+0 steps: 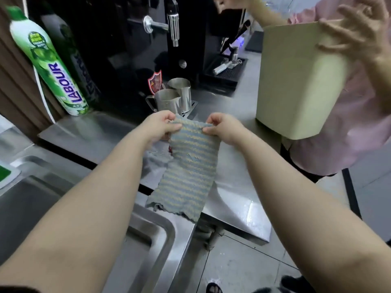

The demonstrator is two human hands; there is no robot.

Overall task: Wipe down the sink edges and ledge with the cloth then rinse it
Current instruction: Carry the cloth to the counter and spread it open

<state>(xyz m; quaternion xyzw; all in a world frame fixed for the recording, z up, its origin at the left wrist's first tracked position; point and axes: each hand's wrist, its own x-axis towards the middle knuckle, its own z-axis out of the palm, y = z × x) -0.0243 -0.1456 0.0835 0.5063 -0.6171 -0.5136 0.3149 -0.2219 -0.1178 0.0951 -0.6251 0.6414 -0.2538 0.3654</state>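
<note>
While your two arms reach out over the counter, your left hand (157, 125) and your right hand (223, 129) each pinch a top corner of the striped cloth (188, 168). Your fingers are closed tight on it, and your hands sit a little apart with the top edge stretched between them. The cloth hangs down flat, with blue-grey and tan stripes, and its bottom edge dangles over the near right corner of the steel sink (148, 235). The sink bowl is low on the left. Past your hands, two steel jugs (172, 98) stand side by side on the steel counter (232, 197), in front of a black machine (135, 45). Far left, a green and white bottle of LABOUR dish soap (47, 62) stands by the wall. On the right, another person in a pink shirt (347, 132) holds a pale, boxy bin (296, 81) with one hand (357, 37) on its rim.
</note>
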